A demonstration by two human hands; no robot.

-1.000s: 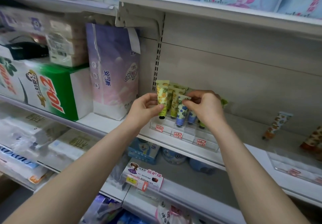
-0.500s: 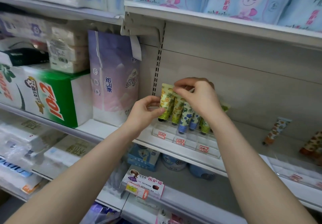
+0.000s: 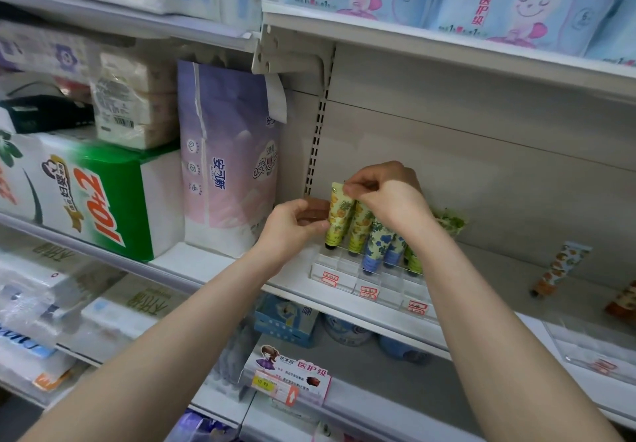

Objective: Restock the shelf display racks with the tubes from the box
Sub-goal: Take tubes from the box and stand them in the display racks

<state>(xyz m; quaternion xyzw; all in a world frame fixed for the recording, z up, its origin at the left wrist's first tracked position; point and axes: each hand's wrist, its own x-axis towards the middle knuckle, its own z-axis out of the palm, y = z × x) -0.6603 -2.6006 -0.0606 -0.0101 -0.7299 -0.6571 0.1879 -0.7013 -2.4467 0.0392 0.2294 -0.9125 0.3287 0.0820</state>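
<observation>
Fingers of left hand curled up, tips on the left side of the yellow tube. Holding or only touching: cannot tell. Just right of the big purple pack, above the shelf.

Yellow tube with pineapples on it, cap down, a little tilted, at the left end of the clear rack near the shelf's front edge. Flat top end pinched tight by fingers of right hand.

Next in the rack, side by side, caps down: second yellow tube, two blue flower tubes, then a green tube, partly hidden under the right wrist. Red and white price tags on the rack's front.

Further right, well apart, an orange spotted tube, tilted, cap down. Near the shelf's right end, a second clear rack.
</observation>
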